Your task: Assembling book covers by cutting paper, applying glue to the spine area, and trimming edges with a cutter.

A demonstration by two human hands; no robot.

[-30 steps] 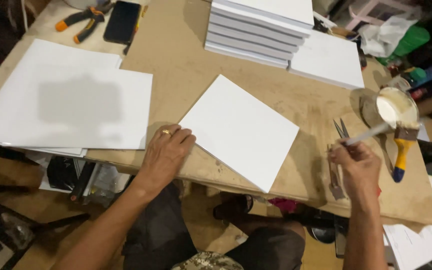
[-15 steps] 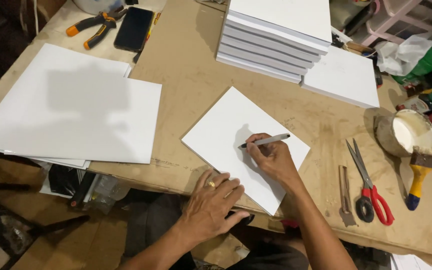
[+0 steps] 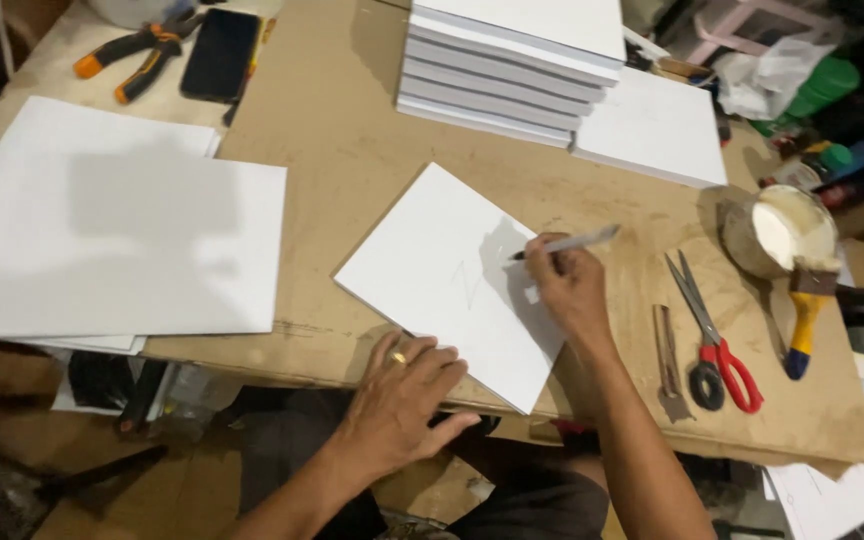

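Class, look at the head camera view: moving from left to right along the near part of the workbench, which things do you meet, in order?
Large white sheets → left hand → white board → right hand with pen → utility knife → red-handled scissors → yellow-handled brush.
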